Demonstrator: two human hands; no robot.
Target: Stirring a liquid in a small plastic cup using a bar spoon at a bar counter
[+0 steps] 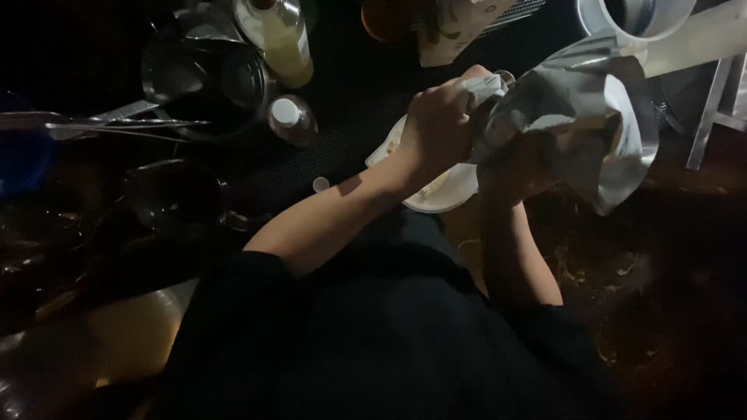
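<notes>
My left hand is closed around the crumpled top of a silvery foil bag, held up over a white bowl. My right hand grips the bag from underneath, partly hidden by the foil. The bag is tilted with its opening toward the left hand. The bowl sits below both hands and holds something pale; most of it is covered by my left wrist. Both forearms reach out from black sleeves.
A dark metal pot stands at upper left beside a bottle of yellowish liquid and a small capped bottle. Metal tongs lie to the left. A small white cap lies on the dark surface. A white cylinder stands at top right.
</notes>
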